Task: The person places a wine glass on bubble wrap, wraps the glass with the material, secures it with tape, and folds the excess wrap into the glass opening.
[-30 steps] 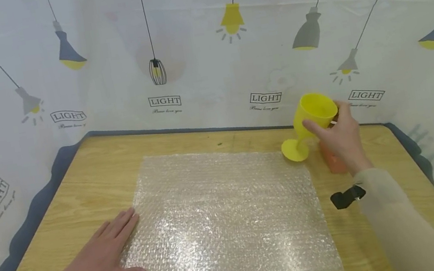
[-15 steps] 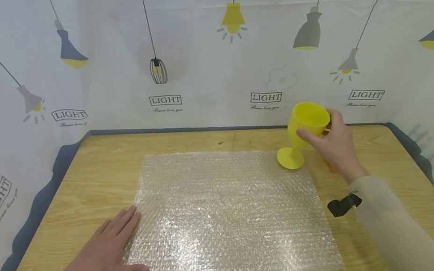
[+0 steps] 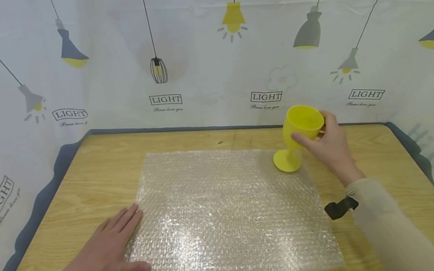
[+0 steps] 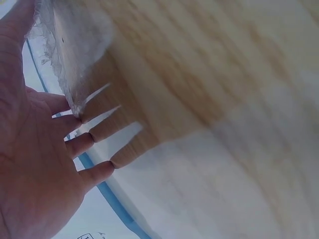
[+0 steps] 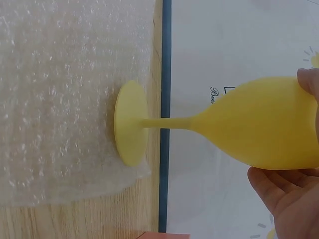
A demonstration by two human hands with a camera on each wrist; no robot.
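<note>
A yellow goblet point(image 3: 300, 126) stands nearly upright at the far right corner of a clear bubble wrap sheet point(image 3: 228, 209). My right hand point(image 3: 331, 146) grips its bowl, thumb on the near side and fingers round the far side. In the right wrist view the goblet's stem and round foot point(image 5: 130, 123) show fully, the foot at the bubble wrap. My left hand point(image 3: 105, 252) lies flat at the sheet's left edge with its fingers straight. The left wrist view shows that hand's fingertips point(image 4: 102, 172) against the wooden surface, beside the edge of the wrap.
An orange object point(image 5: 162, 235) sits right of the wrap, mostly hidden behind my right hand in the head view. A black strap point(image 3: 341, 207) hangs at my right wrist. A white printed curtain point(image 3: 197, 63) borders the wooden table point(image 3: 78, 176) at the back and sides.
My right hand has carried the yellow goblet left and down to the corner of the bubble wrap, and the goblet stands straighter. The left hand has stayed almost still.
</note>
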